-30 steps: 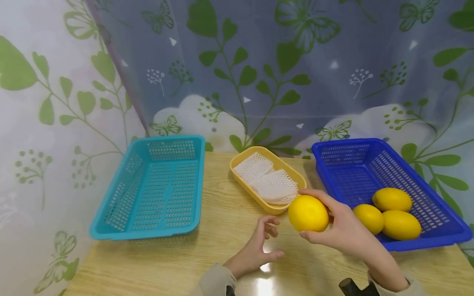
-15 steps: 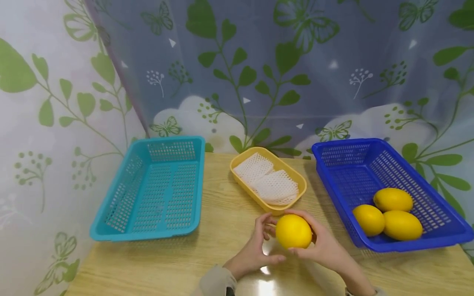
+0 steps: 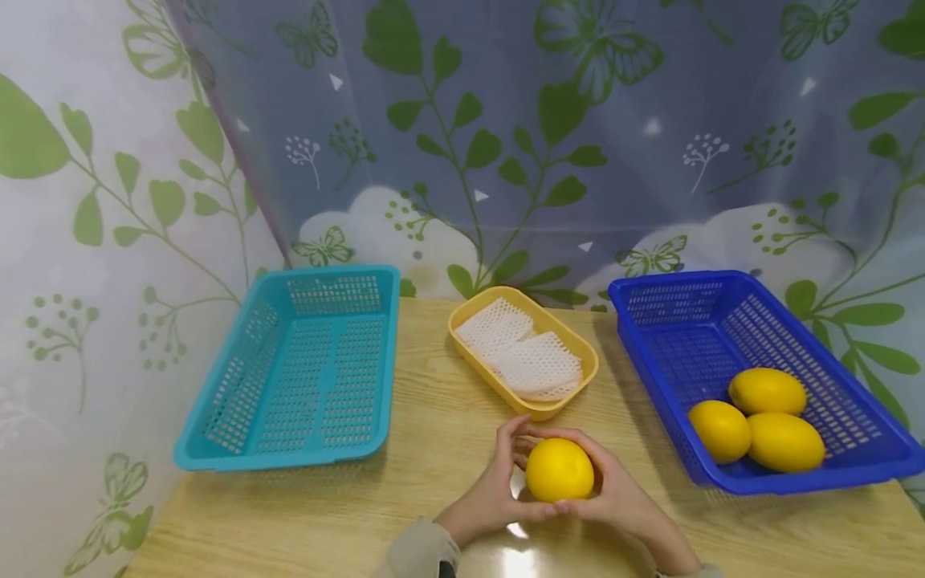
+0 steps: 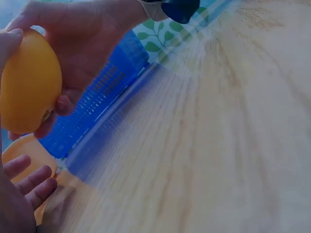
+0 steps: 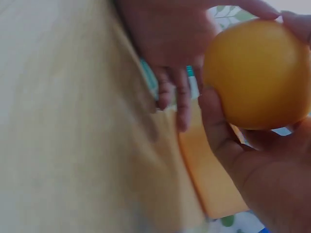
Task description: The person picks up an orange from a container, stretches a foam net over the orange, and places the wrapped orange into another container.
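Observation:
A yellow lemon (image 3: 560, 470) is in my right hand (image 3: 620, 496), which pinches it between thumb and fingers above the table. My left hand (image 3: 499, 486) is just to the left, its fingers loosely bent and apart from the thumb, around the lemon's near side. The two thumb tips meet in front of the fruit. In the left wrist view the lemon (image 4: 31, 82) looks oval with a stem end, and the left fingers (image 4: 34, 187) are spread below it. The right wrist view has the lemon (image 5: 257, 75) in the right fingers, with the left hand (image 5: 170, 36) behind.
Behind the hands, a yellow tray (image 3: 531, 408) holds white foam net sleeves (image 3: 538, 365). A blue basket (image 3: 650, 361) with 3 lemons (image 3: 784, 441) stands at right, a teal basket (image 3: 386, 385) at left. A patterned curtain (image 3: 462, 144) hangs behind the wooden table (image 3: 426, 401).
My right hand has brought the lemon left and down from beside the blue basket to my left hand. The left hand has stayed nearly still.

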{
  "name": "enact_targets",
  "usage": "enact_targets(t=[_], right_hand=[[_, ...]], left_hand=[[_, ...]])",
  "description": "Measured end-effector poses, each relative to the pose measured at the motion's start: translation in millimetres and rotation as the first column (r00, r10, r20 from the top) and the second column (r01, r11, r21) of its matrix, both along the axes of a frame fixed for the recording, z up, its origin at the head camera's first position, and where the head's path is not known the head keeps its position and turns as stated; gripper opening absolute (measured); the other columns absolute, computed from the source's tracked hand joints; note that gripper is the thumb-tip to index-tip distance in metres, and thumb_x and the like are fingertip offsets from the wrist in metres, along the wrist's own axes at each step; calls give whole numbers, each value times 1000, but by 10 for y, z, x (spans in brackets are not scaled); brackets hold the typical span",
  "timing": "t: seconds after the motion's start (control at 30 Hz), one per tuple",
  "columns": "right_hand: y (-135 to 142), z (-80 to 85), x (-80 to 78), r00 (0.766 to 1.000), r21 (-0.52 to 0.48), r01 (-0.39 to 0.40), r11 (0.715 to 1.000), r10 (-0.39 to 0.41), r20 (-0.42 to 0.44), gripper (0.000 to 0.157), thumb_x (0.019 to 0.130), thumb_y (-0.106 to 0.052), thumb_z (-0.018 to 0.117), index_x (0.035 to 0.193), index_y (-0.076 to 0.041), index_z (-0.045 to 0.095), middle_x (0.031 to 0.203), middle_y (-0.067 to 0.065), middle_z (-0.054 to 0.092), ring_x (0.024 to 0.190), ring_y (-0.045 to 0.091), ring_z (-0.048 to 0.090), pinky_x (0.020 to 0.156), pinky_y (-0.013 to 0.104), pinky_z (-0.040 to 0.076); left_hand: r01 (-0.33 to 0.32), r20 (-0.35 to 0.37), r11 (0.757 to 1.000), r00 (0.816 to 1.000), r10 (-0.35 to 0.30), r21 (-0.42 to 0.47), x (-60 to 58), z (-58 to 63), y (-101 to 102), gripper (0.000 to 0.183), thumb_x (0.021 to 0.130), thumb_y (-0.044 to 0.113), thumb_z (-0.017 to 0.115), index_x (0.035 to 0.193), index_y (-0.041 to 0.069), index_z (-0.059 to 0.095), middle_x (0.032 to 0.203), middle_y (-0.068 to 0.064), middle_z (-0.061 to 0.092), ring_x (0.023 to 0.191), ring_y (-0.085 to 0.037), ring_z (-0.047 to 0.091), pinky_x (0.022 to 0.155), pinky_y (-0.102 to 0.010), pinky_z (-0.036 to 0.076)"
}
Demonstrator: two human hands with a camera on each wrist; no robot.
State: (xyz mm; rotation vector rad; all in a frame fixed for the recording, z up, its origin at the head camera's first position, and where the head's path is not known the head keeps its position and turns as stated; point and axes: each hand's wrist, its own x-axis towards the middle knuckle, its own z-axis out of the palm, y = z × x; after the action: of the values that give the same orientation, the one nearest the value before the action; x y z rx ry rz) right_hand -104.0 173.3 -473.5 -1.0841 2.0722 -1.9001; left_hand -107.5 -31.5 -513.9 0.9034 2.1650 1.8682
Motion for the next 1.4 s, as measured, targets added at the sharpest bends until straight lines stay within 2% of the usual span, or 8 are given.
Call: enact_targets(t=[0.07,0.27,0.47,0.63,0.87,1.03,1.17,1.4], right_hand=[[-7,-54,-9,1000,-18,-10,1000,11,28,73,73,6,72,137,5,36,137,27,40,118,21,51,93,30,45],[-13,-188,-24,995,-46,-30,998,34,93,72,75,7,69,138,5,34,138,28,38,117,22,51,92,32,46],[-31,-291,-4,989,-39,-28,999,33,141,73,75,6,70,139,2,35,138,26,39,118,21,50,91,33,47],[-64,-357,32,991,-21,8,1000,-5,135,74,75,6,72,139,-1,36,138,23,41,118,20,49,92,31,46],[-86,-379,55,984,27,66,997,-69,162,74,76,0,74,140,-7,37,141,14,41,121,17,48,94,29,43],[-93,-388,54,984,51,90,995,-97,153,76,75,-1,75,140,-7,38,141,10,42,124,15,46,96,27,41],[-115,-384,52,985,61,107,992,-114,129,78,74,-1,77,141,-6,37,141,9,42,125,14,44,97,25,40],[-155,-384,31,990,-20,129,991,-128,60,75,72,6,75,137,2,39,137,18,44,125,15,43,100,19,36]], left_hand=[[5,7,1000,1000,-5,0,-2,-2,-7,102,74,25,79,145,23,5,140,4,27,120,-18,40,96,-30,39],[56,-34,998,998,-57,-21,-6,1,-16,101,75,25,77,145,14,5,142,1,25,122,-19,40,99,-31,37],[79,-34,995,996,-81,-55,4,-17,-10,107,71,23,82,145,18,5,142,-2,28,122,-14,41,103,-31,35],[89,-26,995,996,-91,-50,16,-27,3,112,67,22,85,145,17,5,141,-3,27,121,-14,42,103,-32,35],[56,-30,996,998,-58,-63,-1,-29,15,116,63,22,87,145,20,5,141,1,29,123,-13,41,103,-32,35],[43,-41,997,998,-46,-66,-31,-43,22,119,61,17,88,146,18,5,141,3,33,127,-12,39,106,-32,32],[43,-51,996,998,-47,-72,-52,-61,13,116,64,20,87,146,18,6,141,1,36,126,-12,40,105,-33,33],[27,-75,996,997,-33,-80,-34,-3,7,106,63,11,85,144,19,17,143,0,36,122,-11,44,101,-31,38]])
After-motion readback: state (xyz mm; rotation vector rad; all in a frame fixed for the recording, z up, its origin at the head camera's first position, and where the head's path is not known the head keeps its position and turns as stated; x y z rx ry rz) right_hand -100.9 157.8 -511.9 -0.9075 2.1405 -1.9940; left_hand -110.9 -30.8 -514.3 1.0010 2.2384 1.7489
